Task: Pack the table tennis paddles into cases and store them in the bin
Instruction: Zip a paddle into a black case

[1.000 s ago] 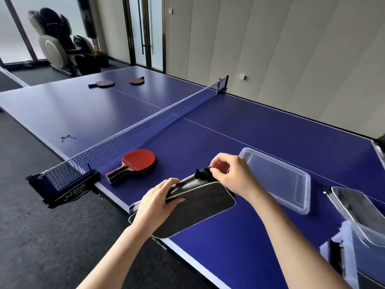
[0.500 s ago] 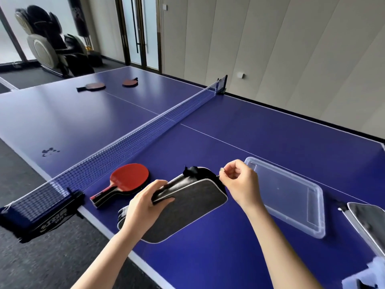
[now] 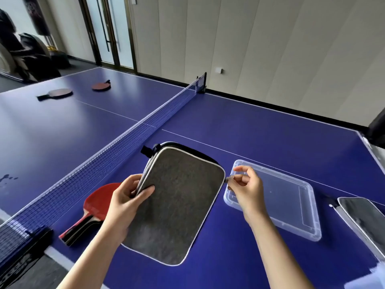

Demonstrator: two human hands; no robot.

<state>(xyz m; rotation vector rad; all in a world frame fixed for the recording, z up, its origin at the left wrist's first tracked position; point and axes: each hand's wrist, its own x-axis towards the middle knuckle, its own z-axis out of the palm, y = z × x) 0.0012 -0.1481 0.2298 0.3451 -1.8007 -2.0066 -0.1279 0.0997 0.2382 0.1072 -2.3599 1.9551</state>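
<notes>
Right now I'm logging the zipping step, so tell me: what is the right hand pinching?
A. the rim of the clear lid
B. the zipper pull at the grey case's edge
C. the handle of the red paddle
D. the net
B: the right hand pinches the small zipper pull at the right edge of the grey case, which the left hand grips.

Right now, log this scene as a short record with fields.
left hand: grips the grey case by its left edge
right hand: pinches the zipper pull at the case's right edge
red paddle: flat on the table, left of the case
clear lid: flat, right of the case
far paddles: two beyond the net
</notes>
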